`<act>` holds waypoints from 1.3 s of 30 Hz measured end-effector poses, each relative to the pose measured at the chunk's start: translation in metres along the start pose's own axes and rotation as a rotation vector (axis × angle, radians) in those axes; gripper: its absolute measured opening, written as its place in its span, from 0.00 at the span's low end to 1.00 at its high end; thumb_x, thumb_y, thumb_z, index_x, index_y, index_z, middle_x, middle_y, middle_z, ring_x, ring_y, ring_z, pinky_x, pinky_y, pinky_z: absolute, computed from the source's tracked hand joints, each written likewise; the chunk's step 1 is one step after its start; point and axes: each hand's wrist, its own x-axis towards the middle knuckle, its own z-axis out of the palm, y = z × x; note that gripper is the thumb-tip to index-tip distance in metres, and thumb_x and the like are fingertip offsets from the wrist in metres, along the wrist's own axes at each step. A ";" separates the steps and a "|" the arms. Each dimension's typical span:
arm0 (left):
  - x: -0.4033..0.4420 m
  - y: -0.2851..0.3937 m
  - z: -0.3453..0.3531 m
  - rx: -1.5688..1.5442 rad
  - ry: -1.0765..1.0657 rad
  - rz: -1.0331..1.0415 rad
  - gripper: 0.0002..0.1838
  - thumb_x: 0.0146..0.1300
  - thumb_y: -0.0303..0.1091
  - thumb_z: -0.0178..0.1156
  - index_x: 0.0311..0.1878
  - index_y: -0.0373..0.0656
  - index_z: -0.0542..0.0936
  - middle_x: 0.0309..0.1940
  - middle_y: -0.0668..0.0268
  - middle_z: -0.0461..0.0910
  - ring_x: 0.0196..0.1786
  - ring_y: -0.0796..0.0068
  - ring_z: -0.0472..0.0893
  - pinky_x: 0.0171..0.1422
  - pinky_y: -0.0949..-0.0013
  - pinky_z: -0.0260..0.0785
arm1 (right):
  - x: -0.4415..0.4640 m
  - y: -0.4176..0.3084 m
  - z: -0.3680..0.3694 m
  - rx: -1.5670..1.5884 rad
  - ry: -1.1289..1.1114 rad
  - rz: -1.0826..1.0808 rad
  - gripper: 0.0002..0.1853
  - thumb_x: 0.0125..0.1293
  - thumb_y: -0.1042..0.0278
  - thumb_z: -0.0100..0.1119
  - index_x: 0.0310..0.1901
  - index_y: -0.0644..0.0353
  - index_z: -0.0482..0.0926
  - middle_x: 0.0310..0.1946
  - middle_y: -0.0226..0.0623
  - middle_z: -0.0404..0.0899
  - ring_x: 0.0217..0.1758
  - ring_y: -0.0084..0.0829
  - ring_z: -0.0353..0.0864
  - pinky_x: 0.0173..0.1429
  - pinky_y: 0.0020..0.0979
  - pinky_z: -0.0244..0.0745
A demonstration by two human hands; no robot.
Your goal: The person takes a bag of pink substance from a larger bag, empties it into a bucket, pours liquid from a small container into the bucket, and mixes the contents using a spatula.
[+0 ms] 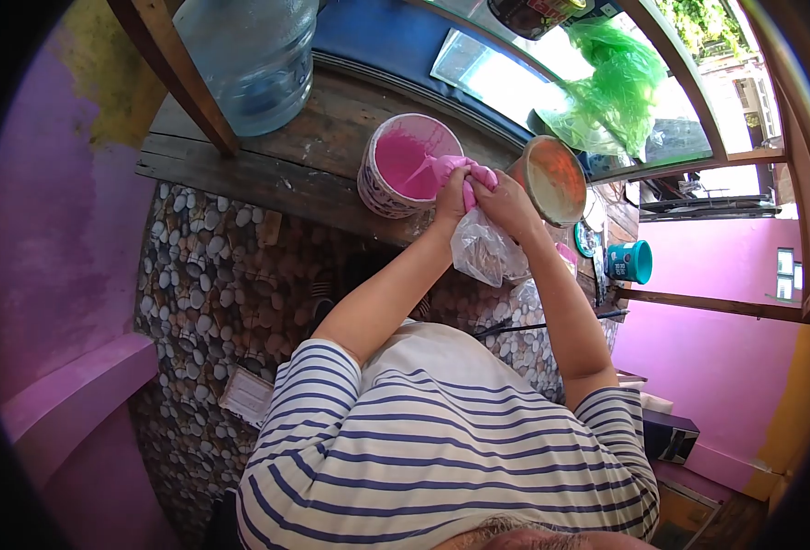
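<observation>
A clear plastic bag with pink paint in one end is gripped between my two hands. My left hand closes around the pink part on the bucket side. My right hand grips the bag from the other side, fingers wrapped close to the left ones. The pink-filled end reaches over the rim of a white bucket, and a thin strand of pink runs down from it. Pink paint coats the bucket's inside. Below my hands the bag's loose end hangs crumpled and see-through.
Right of the bucket a brown bowl leans tilted on the wooden bench. A large water jug stands back left. Beyond are a green plastic bag and a teal tub. A wooden post rises beside the jug.
</observation>
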 end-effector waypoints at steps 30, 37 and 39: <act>-0.040 0.028 0.056 0.347 0.222 0.319 0.23 0.73 0.58 0.60 0.44 0.44 0.79 0.36 0.71 0.79 0.38 0.81 0.78 0.45 0.71 0.73 | 0.000 0.045 0.026 0.306 0.014 0.120 0.26 0.71 0.53 0.58 0.62 0.64 0.76 0.54 0.55 0.83 0.59 0.49 0.83 0.64 0.39 0.74; -0.050 0.034 0.068 0.503 0.285 0.398 0.28 0.74 0.61 0.56 0.46 0.39 0.78 0.38 0.69 0.79 0.40 0.79 0.77 0.48 0.69 0.72 | -0.006 0.032 0.021 0.453 -0.048 0.209 0.26 0.71 0.54 0.58 0.63 0.63 0.76 0.53 0.50 0.84 0.57 0.42 0.83 0.62 0.38 0.74; -0.052 0.034 0.069 0.535 0.291 0.401 0.28 0.75 0.60 0.57 0.46 0.38 0.78 0.39 0.68 0.80 0.41 0.78 0.78 0.49 0.68 0.73 | -0.002 0.045 0.028 0.455 -0.052 0.200 0.27 0.71 0.54 0.58 0.64 0.63 0.75 0.53 0.50 0.83 0.57 0.40 0.83 0.62 0.37 0.74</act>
